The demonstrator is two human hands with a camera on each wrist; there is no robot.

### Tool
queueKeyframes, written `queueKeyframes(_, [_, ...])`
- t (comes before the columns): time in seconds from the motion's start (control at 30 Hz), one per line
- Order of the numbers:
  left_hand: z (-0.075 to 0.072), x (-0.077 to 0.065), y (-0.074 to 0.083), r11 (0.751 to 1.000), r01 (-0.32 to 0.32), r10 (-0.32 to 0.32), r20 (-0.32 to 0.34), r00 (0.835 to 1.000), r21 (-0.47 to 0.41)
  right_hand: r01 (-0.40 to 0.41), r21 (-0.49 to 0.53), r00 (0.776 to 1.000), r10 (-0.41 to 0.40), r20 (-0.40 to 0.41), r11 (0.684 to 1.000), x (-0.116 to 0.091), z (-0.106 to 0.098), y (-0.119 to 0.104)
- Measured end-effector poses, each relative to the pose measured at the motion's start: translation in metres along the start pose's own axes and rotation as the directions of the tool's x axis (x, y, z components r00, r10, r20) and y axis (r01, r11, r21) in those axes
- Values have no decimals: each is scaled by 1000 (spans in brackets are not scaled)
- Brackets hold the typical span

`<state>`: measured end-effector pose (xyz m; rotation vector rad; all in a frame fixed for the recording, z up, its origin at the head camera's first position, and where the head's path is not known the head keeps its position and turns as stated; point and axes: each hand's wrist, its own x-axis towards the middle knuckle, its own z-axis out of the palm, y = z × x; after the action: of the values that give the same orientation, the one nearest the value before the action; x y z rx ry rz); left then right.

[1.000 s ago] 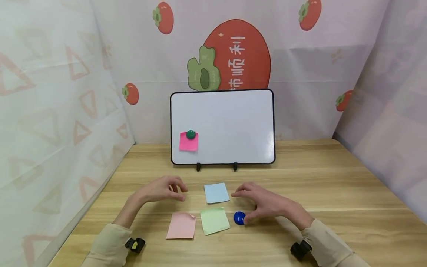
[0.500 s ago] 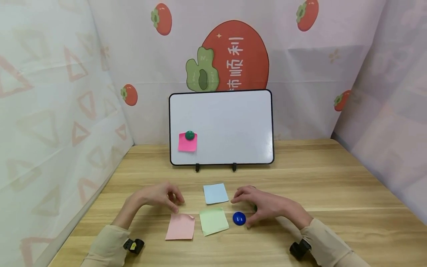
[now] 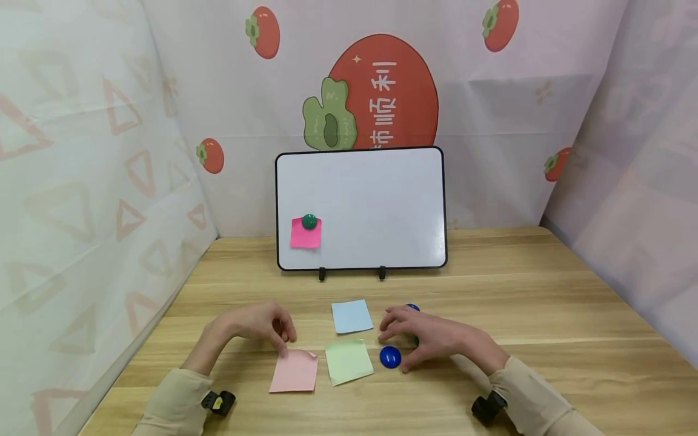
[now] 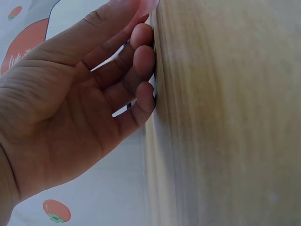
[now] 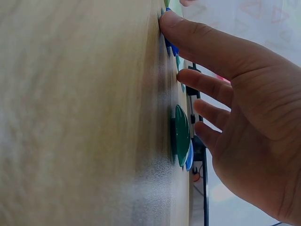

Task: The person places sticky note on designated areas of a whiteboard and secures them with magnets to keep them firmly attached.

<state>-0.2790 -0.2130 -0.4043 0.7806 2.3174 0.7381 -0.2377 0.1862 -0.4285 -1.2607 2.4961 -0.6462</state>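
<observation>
I see the person's left hand (image 3: 256,324) with bent fingers, its thumb tip touching the upper edge of a pale pink note (image 3: 294,374) that lies on the table (image 3: 491,284) just on the hand's near side; whether thumb and forefinger pinch it, I cannot tell. The right hand (image 3: 436,337) is relaxed, thumb and fingers apart, with a blue magnet (image 3: 390,357) just beside the thumb tip, and a green magnet (image 5: 182,135) near its fingers. Between the hands I make out a light blue note (image 3: 352,317), and beyond them a whiteboard (image 3: 376,206).
</observation>
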Motion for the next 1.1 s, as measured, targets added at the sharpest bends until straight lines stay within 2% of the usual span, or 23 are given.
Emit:
queueKeyframes(0.47, [5,-1,-3,1000,-21,21,9,1000,-11,3,-6,1000,-3,-4,1000,1,0,-4])
queueKeyframes(0.9, [6,-1,3,999,24,-23,27,999,-34,26,-29,1000,-26,-6,999,1,0,-5])
queueKeyframes(1.1, [7,-2,4,999,13,-12,29,1000,-33,29,-43,999,-28,17,999,1,0,-4])
